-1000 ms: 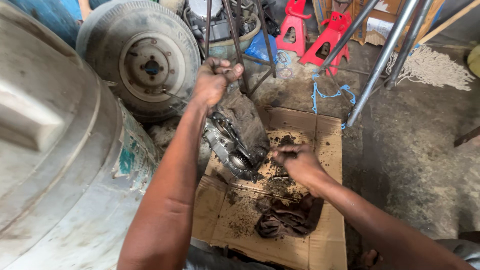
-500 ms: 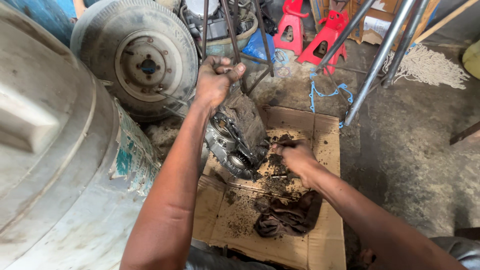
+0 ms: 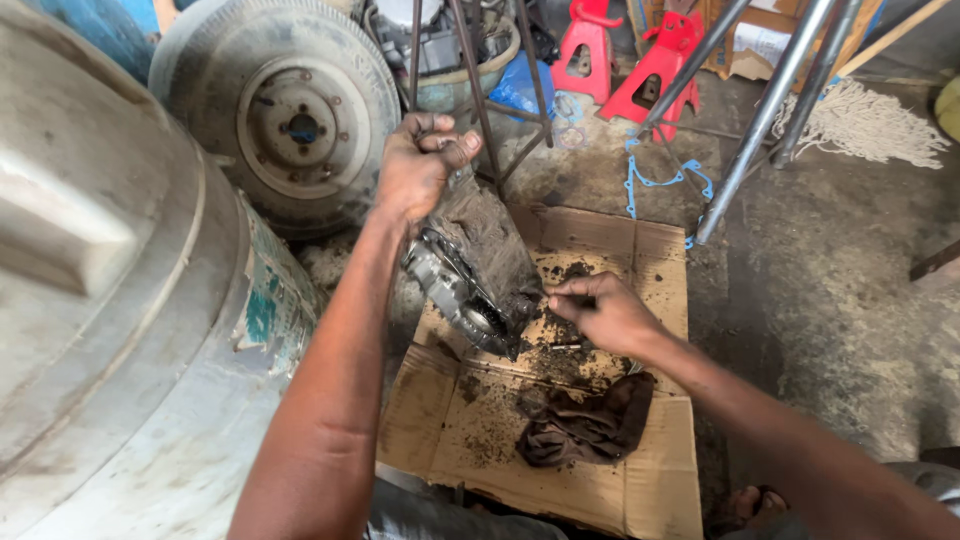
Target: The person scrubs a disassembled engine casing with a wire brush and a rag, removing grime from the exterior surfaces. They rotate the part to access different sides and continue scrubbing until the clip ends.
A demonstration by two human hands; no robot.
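Observation:
A grimy metal engine part (image 3: 475, 270) stands tilted on a dirty sheet of cardboard (image 3: 660, 470) on the floor. My left hand (image 3: 420, 160) grips its top end and holds it up. My right hand (image 3: 600, 310) has its fingers pinched together at the part's lower right side, just above the dirt-strewn cardboard. I cannot tell whether something small is between those fingertips. A small metal piece (image 3: 565, 346) lies on the cardboard under that hand. A dark oily rag (image 3: 585, 425) lies crumpled below it.
A large grey tank (image 3: 110, 300) fills the left side. A wheel with a tyre (image 3: 285, 110) leans behind the part. Two red jack stands (image 3: 640, 50), metal tubes (image 3: 770, 110), a blue gasket (image 3: 655, 180) and a mop head (image 3: 865, 125) lie beyond the cardboard.
My right hand has moved left and closer to the engine part's lower side. My left hand has kept its hold on the top, and the view has shifted slightly.

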